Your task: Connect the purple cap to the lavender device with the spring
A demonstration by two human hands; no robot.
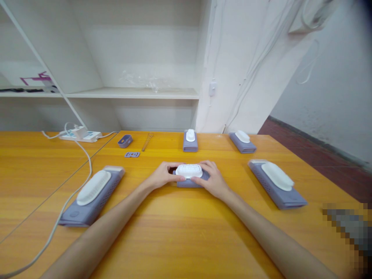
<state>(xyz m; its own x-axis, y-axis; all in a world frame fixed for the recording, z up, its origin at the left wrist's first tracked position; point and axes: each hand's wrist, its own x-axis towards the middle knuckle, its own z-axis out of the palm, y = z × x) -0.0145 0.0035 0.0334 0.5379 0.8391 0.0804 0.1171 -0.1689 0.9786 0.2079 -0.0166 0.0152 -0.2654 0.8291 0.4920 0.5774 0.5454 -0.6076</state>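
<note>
A white oval brush (189, 171), its bristles facing up, rests over a grey-purple box-like block (186, 183) at the middle of the table. At the brush's left end my left hand (165, 174) is closed, thumb along the near edge and fingers behind. My right hand (213, 179) grips the right end in the same way, its palm covering part of the block. Whether the brush is fixed to the block cannot be seen.
Similar grey-purple blocks with white tops lie at left (93, 193), right (277, 182), back (190, 147) and back right (243, 145). A hollow ring piece (125, 141), flat plate (132, 154) and coil spring (147, 142) lie back left. A power strip (93, 136) trails a white cable (55, 228).
</note>
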